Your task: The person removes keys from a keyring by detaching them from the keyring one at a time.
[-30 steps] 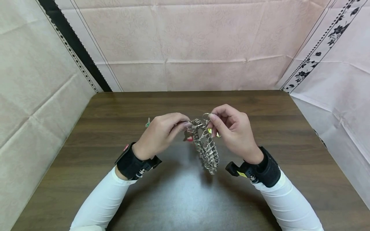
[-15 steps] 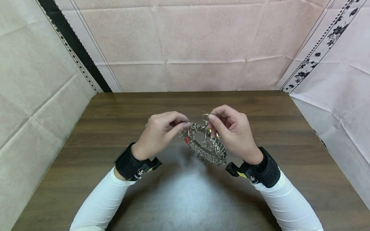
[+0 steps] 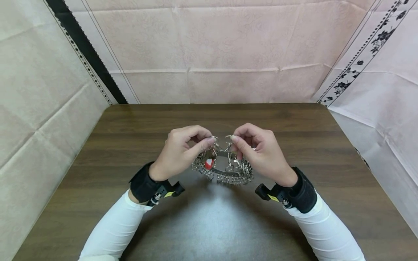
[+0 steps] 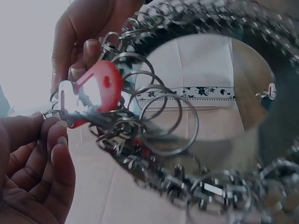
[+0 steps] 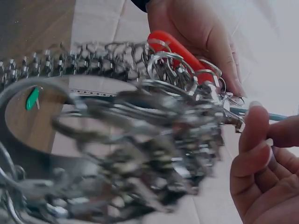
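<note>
A loop of many metal key rings and clasps, strung round a dark band, hangs between my hands above the table. My left hand pinches a ring at its left end with thumb and forefinger. At the opposite end my right hand pinches another ring between thumb and finger. A red and white tag hangs on the loop close to my left fingertips. Larger plain rings dangle inside the opening. In the right wrist view the nearest clasps are blurred.
The brown wooden table stretches under both arms. A small green-headed item lies on it, seen through the loop. Another small pinkish item shows beyond in the left wrist view. Patterned cloth rises behind the table.
The loop, at first hanging narrow and long, has spread into a wide ring between my hands. My right hand has shifted slightly left and down; the red tag now faces up.
</note>
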